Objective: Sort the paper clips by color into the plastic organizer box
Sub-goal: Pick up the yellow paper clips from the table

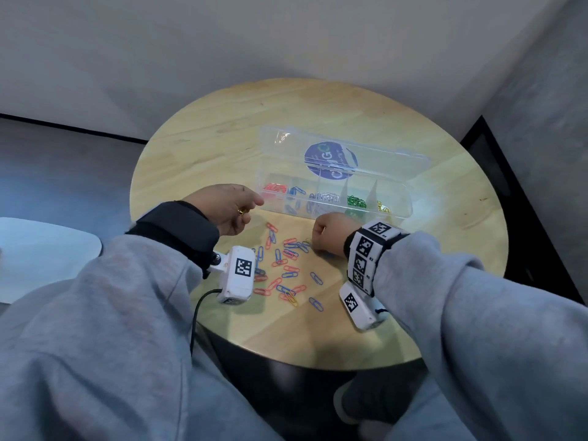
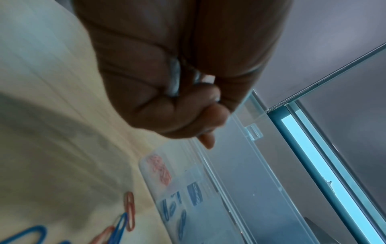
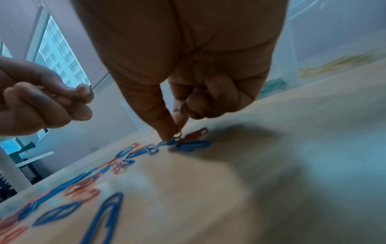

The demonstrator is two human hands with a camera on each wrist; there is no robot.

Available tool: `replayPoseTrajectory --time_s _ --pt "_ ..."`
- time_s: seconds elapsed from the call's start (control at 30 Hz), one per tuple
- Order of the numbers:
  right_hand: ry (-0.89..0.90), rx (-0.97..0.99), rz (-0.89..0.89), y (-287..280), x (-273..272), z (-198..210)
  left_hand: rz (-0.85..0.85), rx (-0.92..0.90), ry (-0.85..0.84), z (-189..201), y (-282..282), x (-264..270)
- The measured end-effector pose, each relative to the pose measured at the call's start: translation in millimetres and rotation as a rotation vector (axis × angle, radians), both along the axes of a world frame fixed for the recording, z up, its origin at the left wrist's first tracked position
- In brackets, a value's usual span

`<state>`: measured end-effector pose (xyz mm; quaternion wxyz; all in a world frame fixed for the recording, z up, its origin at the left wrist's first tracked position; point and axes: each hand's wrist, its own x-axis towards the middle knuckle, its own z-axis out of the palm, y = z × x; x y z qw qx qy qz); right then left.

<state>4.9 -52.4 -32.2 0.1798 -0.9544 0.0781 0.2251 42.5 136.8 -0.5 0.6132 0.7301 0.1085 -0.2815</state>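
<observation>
Loose clips point(image 1: 286, 268), red and blue with one yellow, lay scattered on the round surface point(image 1: 429, 249), too tangled to count. Only the right-wrist view showed the right hand point(image 1: 329, 232) pinching a pale clip point(image 3: 177, 135) at the pile's far edge, other fingers curled. The left hand point(image 1: 227, 211) hovered fisted; whether it held anything, I cannot tell. Beyond stood the open box point(image 1: 334, 198), five colours sorted by compartment.
</observation>
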Motion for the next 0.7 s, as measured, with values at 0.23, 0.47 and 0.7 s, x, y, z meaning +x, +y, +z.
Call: replayPoseTrajectory --time_s 0.23,0.47,0.7 --pt "0.045 0.512 -0.281 -15 -15 8 -0.559 0.552 -0.139 -2 -16 -16" --pt "0.1 0.833 -0.523 -35 -37 9 -1.199 0.826 -0.388 -10 -54 -56" --pt "0.148 0.948 -0.646 -47 -46 12 -1.34 0.925 -0.452 -23 -59 -60"
